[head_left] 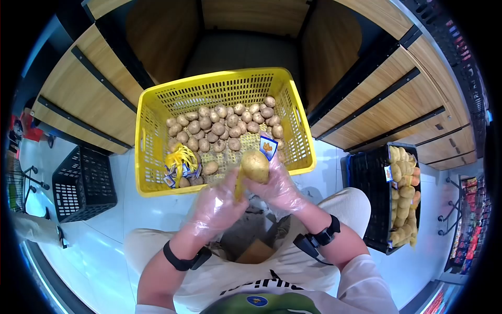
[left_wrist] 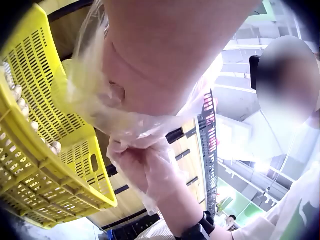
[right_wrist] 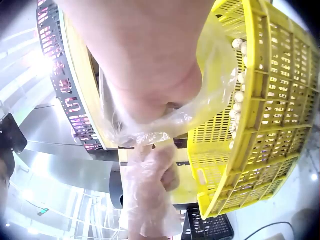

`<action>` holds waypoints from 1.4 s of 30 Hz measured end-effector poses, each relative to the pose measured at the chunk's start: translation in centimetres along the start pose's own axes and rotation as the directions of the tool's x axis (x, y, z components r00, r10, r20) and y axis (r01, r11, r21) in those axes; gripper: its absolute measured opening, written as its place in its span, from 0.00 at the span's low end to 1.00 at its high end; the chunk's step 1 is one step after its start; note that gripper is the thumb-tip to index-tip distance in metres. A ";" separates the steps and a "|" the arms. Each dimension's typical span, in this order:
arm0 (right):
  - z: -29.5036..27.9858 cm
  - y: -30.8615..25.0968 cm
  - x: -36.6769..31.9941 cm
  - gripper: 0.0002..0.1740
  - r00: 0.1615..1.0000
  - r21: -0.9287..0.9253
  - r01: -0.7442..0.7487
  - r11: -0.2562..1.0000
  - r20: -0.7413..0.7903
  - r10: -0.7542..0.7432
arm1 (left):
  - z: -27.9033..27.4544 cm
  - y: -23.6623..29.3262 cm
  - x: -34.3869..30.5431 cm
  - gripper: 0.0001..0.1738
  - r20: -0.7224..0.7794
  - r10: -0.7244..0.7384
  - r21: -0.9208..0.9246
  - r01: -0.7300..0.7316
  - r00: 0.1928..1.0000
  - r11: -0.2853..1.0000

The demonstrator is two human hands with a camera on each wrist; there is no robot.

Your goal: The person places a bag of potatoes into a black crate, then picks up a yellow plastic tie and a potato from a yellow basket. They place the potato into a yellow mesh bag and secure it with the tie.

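Note:
Both hands wear clear plastic gloves and meet over the near rim of a yellow crate [head_left: 225, 74]. My right hand [head_left: 282, 191] holds a large potato [head_left: 255, 167], its fingers bent around the side. A blue-and-white label [head_left: 268, 147] with a potato picture stands up beside those fingers. Close against the potato, my left hand [head_left: 217, 206] grips a narrow strip of yellow netting [head_left: 240, 187]. Loose potatoes [head_left: 218, 128] cover much of the crate floor. A bundle of yellow net bags [head_left: 180, 157] with labels lies in the near left corner. Both wrist views hide the potato behind the forearms.
To the right stands a black crate [head_left: 366, 209] of netted potatoes [head_left: 402, 204]. On the left floor sits a black basket [head_left: 99, 180], with another person's leg [head_left: 36, 230] beyond. Wooden panels [head_left: 91, 73] flank the crate. Cardboard [head_left: 256, 251] lies between the knees.

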State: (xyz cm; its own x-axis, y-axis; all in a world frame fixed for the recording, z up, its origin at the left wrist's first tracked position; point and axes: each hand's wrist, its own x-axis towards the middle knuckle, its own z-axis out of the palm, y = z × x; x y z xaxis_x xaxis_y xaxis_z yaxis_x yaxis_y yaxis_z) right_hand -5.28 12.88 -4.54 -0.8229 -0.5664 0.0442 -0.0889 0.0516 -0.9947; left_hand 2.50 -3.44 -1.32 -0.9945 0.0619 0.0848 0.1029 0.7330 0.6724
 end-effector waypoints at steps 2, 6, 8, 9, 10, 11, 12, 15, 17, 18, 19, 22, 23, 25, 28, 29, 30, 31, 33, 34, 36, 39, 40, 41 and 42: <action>0.3 -1.2 -0.1 0.36 0.998 0.133 -0.066 0.989 -0.006 0.067 | -0.6 0.1 0.2 0.30 0.134 -0.097 0.152 0.076 0.986 0.985; 0.4 -1.7 -0.2 0.43 0.971 0.215 -0.234 0.948 0.096 0.218 | 0.1 -0.8 0.5 0.42 -0.023 0.070 0.084 -0.068 0.997 0.994; 0.8 -2.4 -0.1 0.59 0.995 -0.223 -0.092 0.970 0.023 0.099 | 1.0 -1.0 0.6 0.47 -0.166 0.190 0.131 -0.170 0.968 0.977; 1.0 -2.1 -0.1 0.59 0.995 -0.217 -0.091 0.972 0.027 0.099 | 1.4 -0.8 0.8 0.47 -0.135 0.033 0.020 -0.031 0.990 0.999; 1.2 -1.6 -0.1 0.60 0.999 -0.281 -0.036 0.959 0.012 0.041 | 1.7 -0.7 0.8 0.48 -0.087 -0.122 -0.087 0.114 0.989 0.990; 1.4 -1.3 -0.2 0.61 1.000 -0.345 0.017 0.938 0.000 -0.017 | 2.1 -1.1 0.8 0.48 -0.086 -0.125 -0.083 0.118 0.988 0.990; 1.6 -1.2 -0.2 0.61 1.000 -0.343 0.017 0.939 0.002 -0.017 | 2.5 -1.3 0.8 0.48 -0.135 -0.067 -0.045 0.062 0.989 0.997; 1.7 -1.3 -0.1 0.61 0.998 -0.272 0.055 0.961 -0.003 -0.058 | 2.5 -1.3 0.6 0.46 -0.095 -0.086 -0.012 0.085 0.992 0.996; 1.3 -2.0 0.0 0.61 0.998 -0.386 0.049 0.921 -0.004 -0.055 | 2.6 -1.5 0.5 0.45 -0.007 -0.164 -0.012 0.164 0.986 0.986; 1.2 -2.3 0.1 0.61 0.999 -0.386 0.049 0.921 -0.003 -0.055 | 3.1 -1.9 0.7 0.39 -0.024 -0.121 0.091 0.122 0.992 0.988; 1.0 -2.5 0.3 0.62 1.000 -0.380 0.019 0.925 -0.013 -0.026 | 3.4 -2.2 0.8 0.33 -0.036 -0.075 0.194 0.081 0.997 0.978; 0.1 -3.5 0.7 0.64 0.990 -0.371 -0.138 0.919 -0.013 0.143 | 3.4 -2.1 0.9 0.18 0.054 -0.039 0.385 0.015 0.998 0.923; -0.3 -3.7 0.7 0.66 0.960 -0.368 -0.261 0.892 -0.002 0.280 | 3.4 -2.0 0.9 0.18 0.057 -0.040 0.385 0.015 0.998 0.923; -1.2 -3.6 0.4 0.67 0.969 -0.326 -0.213 0.921 0.048 0.241 | 3.5 -1.8 0.8 0.06 -0.037 0.173 0.501 -0.131 0.984 0.855; -2.3 -2.8 0.3 0.67 0.978 -0.279 -0.126 0.952 0.129 0.167 | 3.7 -2.2 0.8 0.10 0.055 0.218 0.565 -0.210 0.974 0.798; -2.6 -2.3 0.2 0.66 0.978 -0.277 -0.091 0.957 0.156 0.138 | 3.8 -2.2 0.9 0.10 0.063 0.217 0.562 -0.215 0.974 0.799; -2.8 -1.6 0.2 0.66 0.978 -0.276 -0.095 0.956 0.153 0.142 | 3.6 -2.1 1.1 0.07 0.100 0.191 0.474 -0.216 0.976 0.854; -2.9 -0.7 0.2 0.66 0.978 -0.230 -0.075 0.970 0.175 0.117 | 3.6 -2.1 1.2 0.07 0.140 0.169 0.380 -0.210 0.976 0.901; -3.2 -0.6 0.2 0.65 0.977 -0.184 -0.060 0.981 0.191 0.096 | 3.8 -2.9 1.2 0.06 0.225 0.192 0.396 -0.270 0.955 0.878; -3.3 -1.3 0.2 0.65 0.963 -0.121 -0.149 0.981 0.207 0.172 | 4.0 -3.1 1.3 0.05 0.306 0.208 0.411 -0.326 0.929 0.851; -3.5 -2.0 0.4 0.65 0.942 -0.059 -0.238 0.969 0.228 0.245 | 3.9 -3.0 1.4 0.09 0.269 0.252 0.430 -0.350 0.929 0.832; -3.7 -2.3 0.4 0.66 0.949 -0.197 -0.171 0.965 0.228 0.215 | 3.7 -2.9 1.5 0.14 0.227 0.252 0.406 -0.326 0.941 0.854; -3.9 -2.3 0.4 0.66 0.952 -0.323 -0.126 0.938 0.227 0.206 | 3.7 -2.9 1.4 0.13 0.224 0.208 0.360 -0.279 0.952 0.890; -4.2 -2.3 0.4 0.67 0.953 -0.443 -0.075 0.894 0.231 0.194 | 3.5 -2.7 1.4 0.13 0.219 0.203 0.360 -0.272 0.955 0.892; -4.5 -2.3 0.4 0.67 0.951 -0.445 -0.069 0.893 0.241 0.193 | 3.4 -2.2 1.4 0.15 0.191 0.196 0.254 -0.241 0.962 0.937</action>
State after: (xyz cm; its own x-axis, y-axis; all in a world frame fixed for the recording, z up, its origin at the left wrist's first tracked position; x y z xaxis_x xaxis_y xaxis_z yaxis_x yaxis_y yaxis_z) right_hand -7.92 16.20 -1.81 -0.6646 -0.7270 -0.1727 -0.2722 0.4508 -0.8501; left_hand 0.77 -2.68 -5.22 -0.9403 0.3325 0.0724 0.3309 0.8437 0.4227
